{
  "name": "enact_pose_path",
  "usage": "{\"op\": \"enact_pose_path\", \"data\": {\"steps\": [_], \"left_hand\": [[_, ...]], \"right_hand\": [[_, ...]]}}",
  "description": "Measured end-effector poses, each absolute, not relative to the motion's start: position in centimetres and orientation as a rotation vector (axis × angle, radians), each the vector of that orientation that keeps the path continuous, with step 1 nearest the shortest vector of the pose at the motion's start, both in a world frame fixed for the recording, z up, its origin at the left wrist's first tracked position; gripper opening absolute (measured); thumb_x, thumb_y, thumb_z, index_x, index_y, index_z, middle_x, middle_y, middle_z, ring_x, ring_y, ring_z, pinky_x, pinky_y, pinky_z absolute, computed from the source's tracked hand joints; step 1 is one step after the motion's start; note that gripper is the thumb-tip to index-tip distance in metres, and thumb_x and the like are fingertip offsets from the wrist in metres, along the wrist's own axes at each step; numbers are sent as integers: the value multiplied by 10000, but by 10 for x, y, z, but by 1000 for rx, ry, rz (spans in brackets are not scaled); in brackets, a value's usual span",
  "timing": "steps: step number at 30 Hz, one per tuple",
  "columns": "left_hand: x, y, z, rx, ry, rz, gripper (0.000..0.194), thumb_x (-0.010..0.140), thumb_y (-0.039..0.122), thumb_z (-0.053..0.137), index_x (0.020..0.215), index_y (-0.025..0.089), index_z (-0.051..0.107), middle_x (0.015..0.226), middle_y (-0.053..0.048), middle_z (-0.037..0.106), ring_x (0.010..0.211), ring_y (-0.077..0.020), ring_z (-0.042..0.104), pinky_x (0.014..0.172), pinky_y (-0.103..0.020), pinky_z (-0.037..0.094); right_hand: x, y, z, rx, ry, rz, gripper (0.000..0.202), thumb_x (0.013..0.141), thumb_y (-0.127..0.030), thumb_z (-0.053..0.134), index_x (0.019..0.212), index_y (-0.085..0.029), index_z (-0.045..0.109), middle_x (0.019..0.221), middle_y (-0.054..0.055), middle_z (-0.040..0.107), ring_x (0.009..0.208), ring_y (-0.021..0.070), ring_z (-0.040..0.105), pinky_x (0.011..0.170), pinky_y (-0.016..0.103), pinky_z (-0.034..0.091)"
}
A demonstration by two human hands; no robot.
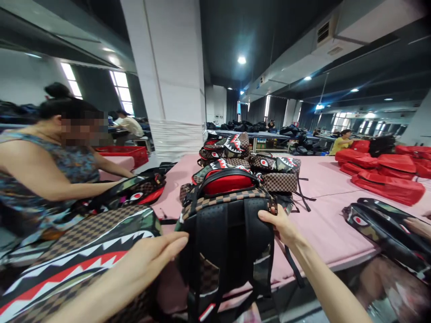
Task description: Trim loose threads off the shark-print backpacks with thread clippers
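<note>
Black padded material faces the wearer from the back of a backpack (pixel 232 242), held upright at the near edge of the pink table (pixel 323 233). Two broad black straps (pixel 210 224) run down it, a brown-and-dark checkered patch low on one and a camouflage patch low on the other; the same checks band the top edge, above which a black carry handle (pixel 232 171) arches. Red shows beneath that handle, though whether it is the backpack's lining or something behind is hard to tell. The left hand (pixel 161 246) is flat and unclenched, its fingertips against the backpack's left side; the right hand (pixel 278 222) pinches its upper right edge, thumb in front. Directly behind the backpack lies a pile of bags (pixel 281 163) with checks, camouflage, red eyes and jagged white teeth. Just left of it, partly under the left forearm, is a large checkered bag (pixel 97 244) with a toothed red mouth. Beyond that, a co-worker (pixel 43 157) bends over a dark bag (pixel 134 190) with a red eye. Well to the backpack's right, another person's hand (pixel 417 226) touches a black bag (pixel 380 229), with red bags (pixel 380 168) farther back.
</note>
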State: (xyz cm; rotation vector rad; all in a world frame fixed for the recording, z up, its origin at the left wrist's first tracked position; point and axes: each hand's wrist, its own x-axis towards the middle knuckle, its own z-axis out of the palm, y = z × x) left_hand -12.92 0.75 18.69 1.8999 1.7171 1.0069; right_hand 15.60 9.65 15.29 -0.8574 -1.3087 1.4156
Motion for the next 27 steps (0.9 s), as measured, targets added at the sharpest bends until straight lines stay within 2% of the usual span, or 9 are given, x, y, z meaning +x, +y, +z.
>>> {"op": "enact_pose_path", "data": {"steps": [3,8,11,14,16,20,24,27], "left_hand": [[-107,16,172,1589,1392,1065,482,734,614,498,893,205,697,905,-62,712,885,-261,645,810,-351,517],[-52,28,172,1036,986,1086,552,820,553,436,1130,124,595,823,-120,708,738,-242,673,721,-385,549],[-37,31,164,1334,980,1108,514,798,519,496,1158,163,586,869,-94,711,847,-256,669,813,-408,533],[-37,37,153,1775,1076,1107,419,806,488,497,1069,198,644,994,-72,700,1070,-266,588,1023,-421,397],[-42,43,149,1889,1138,1072,395,825,471,465,1055,209,652,1048,-65,688,1124,-266,552,1068,-424,339],[-54,44,153,1768,1081,1055,424,802,471,492,1058,167,638,1047,-100,687,1026,-279,610,962,-416,448],[-70,25,168,1342,837,1026,435,757,454,575,1047,131,608,903,-114,713,826,-279,675,772,-407,544],[-81,12,195,1020,712,1068,394,744,414,565,1009,129,630,834,-101,715,735,-270,687,708,-400,560]], "right_hand": [[154,96,156,-854,-1295,1440,411,547,-397,797,879,-193,666,760,15,672,688,167,631,604,252,508],[159,85,153,-866,-1300,1401,457,575,-406,786,955,-187,660,788,35,680,631,164,622,573,266,511],[168,78,146,-898,-1276,1324,406,604,-397,779,928,-183,661,812,40,677,650,165,618,598,279,514],[175,75,139,-931,-1283,1243,329,635,-404,764,844,-168,668,774,41,667,673,162,609,608,268,504],[175,76,136,-962,-1316,1196,313,652,-422,749,799,-158,669,720,32,652,654,155,595,593,261,495],[164,75,135,-1012,-1377,1078,335,671,-461,718,780,-149,666,676,20,641,645,160,582,605,281,493],[150,55,146,-901,-1419,1079,347,667,-417,733,896,-163,677,849,48,683,795,192,619,739,319,503],[143,39,167,-723,-1342,1145,302,687,-411,719,856,-168,659,777,27,661,707,168,616,677,302,511]]}}
